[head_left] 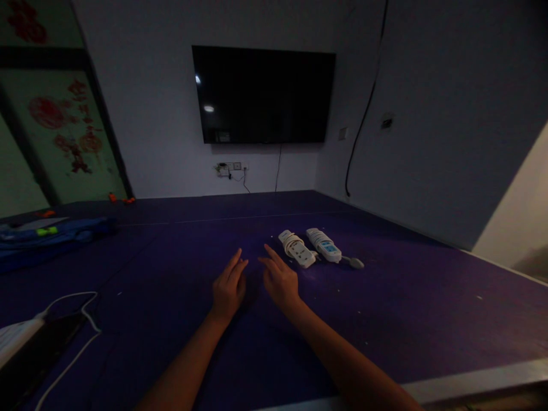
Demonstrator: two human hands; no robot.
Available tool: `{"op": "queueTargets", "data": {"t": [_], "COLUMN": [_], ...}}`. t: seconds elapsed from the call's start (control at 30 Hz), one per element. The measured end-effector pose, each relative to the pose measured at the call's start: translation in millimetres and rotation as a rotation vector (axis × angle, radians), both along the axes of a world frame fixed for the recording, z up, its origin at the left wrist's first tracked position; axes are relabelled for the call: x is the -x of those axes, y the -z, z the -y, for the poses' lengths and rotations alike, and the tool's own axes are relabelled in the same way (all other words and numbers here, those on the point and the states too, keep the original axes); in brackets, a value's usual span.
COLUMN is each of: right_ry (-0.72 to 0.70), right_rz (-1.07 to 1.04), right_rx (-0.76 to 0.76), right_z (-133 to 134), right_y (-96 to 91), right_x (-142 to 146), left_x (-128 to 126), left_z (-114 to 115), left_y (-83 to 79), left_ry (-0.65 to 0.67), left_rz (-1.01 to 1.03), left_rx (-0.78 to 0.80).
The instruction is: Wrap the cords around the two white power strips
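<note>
Two white power strips lie side by side on the purple table (171, 319), right of the middle. The nearer power strip (302, 254) has its cord wound round its far half. The other power strip (329, 250) has blue socket faces, a wound cord, and a plug (356, 263) lying at its near end. My left hand (229, 288) is over the table with its fingers stretched forward and holds nothing. My right hand (279, 279) is open too, empty, its fingertips just left of the nearer power strip. A gap separates the two hands.
At the lower left lie a white power strip (19, 334), a dark flat device (43, 348) and a looping white cable (71, 362). Blue cloth (72, 233) sits at the far left. A television (265, 97) hangs on the wall behind the table.
</note>
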State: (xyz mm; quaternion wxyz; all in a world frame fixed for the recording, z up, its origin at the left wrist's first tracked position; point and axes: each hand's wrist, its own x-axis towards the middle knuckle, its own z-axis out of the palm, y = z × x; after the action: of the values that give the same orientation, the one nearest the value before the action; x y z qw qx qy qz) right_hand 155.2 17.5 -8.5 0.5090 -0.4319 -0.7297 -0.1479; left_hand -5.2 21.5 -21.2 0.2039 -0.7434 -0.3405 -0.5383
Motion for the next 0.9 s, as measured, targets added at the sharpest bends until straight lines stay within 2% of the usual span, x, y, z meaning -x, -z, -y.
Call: {"op": "queueTargets", "data": {"t": [0.4,0.9], "right_ry": [-0.072,-0.070], "right_rz": [-0.032,-0.057], "right_rx": [0.021,-0.098], "right_z": [-1.1,4.4], "right_y": [0.7,1.7], "right_x": [-0.7,1.3], "left_x": [1.2,-2.4], "left_z": [-0.5,7.5], "left_y": [3.6,-1.4], "left_ry": [0.105,0.077], "left_rz": [0.003,-0.058], "left_rx": [0.023,-0.061]}}
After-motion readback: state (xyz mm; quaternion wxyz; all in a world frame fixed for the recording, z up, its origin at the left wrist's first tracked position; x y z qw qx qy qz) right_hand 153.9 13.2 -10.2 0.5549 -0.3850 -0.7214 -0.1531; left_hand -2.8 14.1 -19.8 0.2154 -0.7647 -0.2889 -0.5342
